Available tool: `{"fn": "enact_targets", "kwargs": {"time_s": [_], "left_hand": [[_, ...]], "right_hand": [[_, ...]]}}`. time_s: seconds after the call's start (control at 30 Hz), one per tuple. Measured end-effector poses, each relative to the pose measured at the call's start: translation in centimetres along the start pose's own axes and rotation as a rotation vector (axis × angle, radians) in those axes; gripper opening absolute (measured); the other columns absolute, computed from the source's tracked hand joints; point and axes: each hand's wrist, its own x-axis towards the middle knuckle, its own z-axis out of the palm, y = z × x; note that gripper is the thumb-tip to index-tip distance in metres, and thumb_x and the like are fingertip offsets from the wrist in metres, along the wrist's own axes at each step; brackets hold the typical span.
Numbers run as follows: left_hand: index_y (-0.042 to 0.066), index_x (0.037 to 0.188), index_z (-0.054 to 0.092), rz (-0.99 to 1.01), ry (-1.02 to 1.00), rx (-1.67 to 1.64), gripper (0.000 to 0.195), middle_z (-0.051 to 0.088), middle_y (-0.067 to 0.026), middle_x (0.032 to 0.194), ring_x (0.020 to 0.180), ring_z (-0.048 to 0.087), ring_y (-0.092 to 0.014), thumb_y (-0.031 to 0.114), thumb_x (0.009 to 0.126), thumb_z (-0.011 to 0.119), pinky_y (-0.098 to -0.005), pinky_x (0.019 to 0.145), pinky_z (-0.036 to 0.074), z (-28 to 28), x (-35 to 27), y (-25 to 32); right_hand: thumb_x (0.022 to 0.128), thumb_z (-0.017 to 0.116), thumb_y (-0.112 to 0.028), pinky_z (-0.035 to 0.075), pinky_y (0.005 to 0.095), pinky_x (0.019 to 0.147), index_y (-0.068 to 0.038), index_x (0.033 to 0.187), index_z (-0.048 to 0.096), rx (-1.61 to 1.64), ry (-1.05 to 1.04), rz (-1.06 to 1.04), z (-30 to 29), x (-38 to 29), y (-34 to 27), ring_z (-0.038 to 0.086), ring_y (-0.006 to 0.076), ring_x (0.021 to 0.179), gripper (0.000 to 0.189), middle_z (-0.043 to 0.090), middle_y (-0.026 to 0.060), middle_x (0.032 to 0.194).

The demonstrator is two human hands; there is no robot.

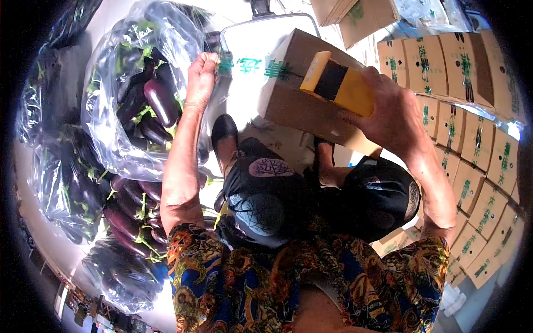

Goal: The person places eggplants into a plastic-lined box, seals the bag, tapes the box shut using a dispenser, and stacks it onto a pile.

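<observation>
My right hand (393, 112) grips a yellow and black tape dispenser (354, 89) over a brown cardboard box (287, 100). From the dispenser's side, clear packing tape with green printing (254, 66) stretches leftward to my left hand (202, 75), whose closed fingers pinch its end. The box stands tilted in the view between my feet and a glaring white surface, its far side partly lost in the light. Left of my left forearm, an open clear plastic bag (98, 120) holds several dark purple eggplants (160, 102).
Stacked cardboard boxes (462, 125) with green printing fill the right side. More bagged eggplants (75, 175) lie at the left, and loose ones (125, 216) sit beside my left elbow. Flattened or open cardboard (366, 21) is at the top. A dark-framed flat pan (270, 21) is beyond the box.
</observation>
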Motion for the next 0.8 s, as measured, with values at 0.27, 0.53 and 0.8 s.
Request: {"fn": "enact_targets", "kwargs": {"time_s": [0.27,0.53,0.8], "left_hand": [[0.003,0.076,0.052,0.199,0.097,0.212,0.026,0.049,0.0004,0.065,0.063,0.042,-0.009,0.022,0.094,0.054,-0.0248,0.059,0.039,0.9,1.1,-4.4],[0.002,0.079,0.053,0.193,0.107,0.289,0.026,0.054,-0.005,0.063,0.06,0.047,-0.015,0.024,0.093,0.054,-0.0297,0.059,0.042,1.1,1.3,-5.0],[0.009,0.088,0.055,0.433,0.064,0.654,0.017,0.061,-0.018,0.07,0.069,0.06,-0.041,0.025,0.092,0.047,-0.0488,0.061,0.047,4.1,1.4,-7.4]], "right_hand": [[0.068,0.08,-0.027,0.052,0.0412,0.064,-0.005,0.108,0.051,0.006,-0.035,0.069,-0.6,1.1,-2.0,0.065,0.0359,0.078,0.054,0.065,0.0181,0.087],[0.069,0.078,-0.024,0.053,0.04,0.063,-0.008,0.11,0.051,-0.021,-0.012,0.037,0.1,1.4,-1.8,0.065,0.0361,0.078,0.052,0.065,0.0181,0.088],[0.068,0.078,-0.018,0.054,0.0387,0.067,-0.007,0.11,0.053,0.014,-0.002,0.041,1.0,1.5,-1.4,0.066,0.0356,0.082,0.05,0.065,0.0179,0.092]]}}
